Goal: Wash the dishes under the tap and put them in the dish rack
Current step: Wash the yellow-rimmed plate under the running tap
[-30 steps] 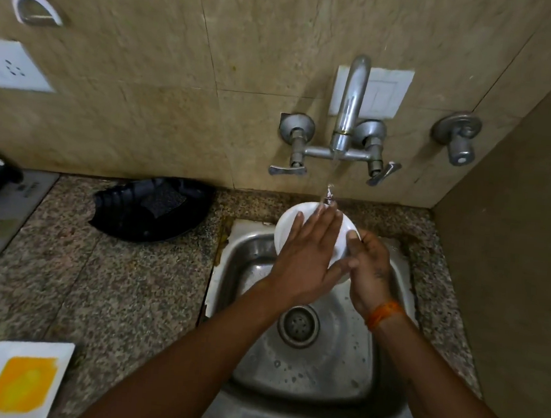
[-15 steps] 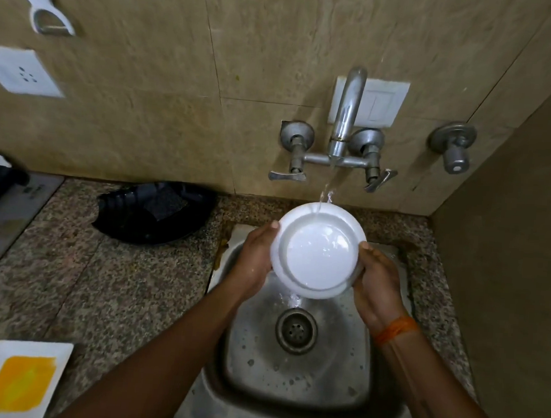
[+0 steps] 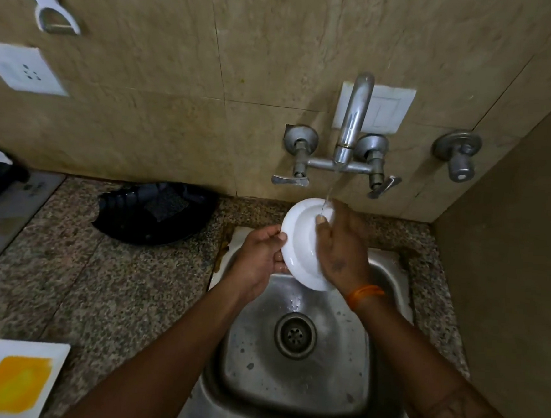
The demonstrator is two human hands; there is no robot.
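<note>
Left grip: fingers curled round the left rim of the plate, pinching it. Right grip: fingers straight, pressed flat on the plate's face. The plate is held tilted on edge above the sink, under water running from the tap. A black tray lies on the worktop, left.

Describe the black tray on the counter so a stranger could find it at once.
Start at the steel sink under the wall tap. Move left along the speckled stone counter to the back wall: there lies a black ribbed tray with a dark scrub pad in it. The only other counter dish, a white square plate stained orange, sits nearer the person.
</note>
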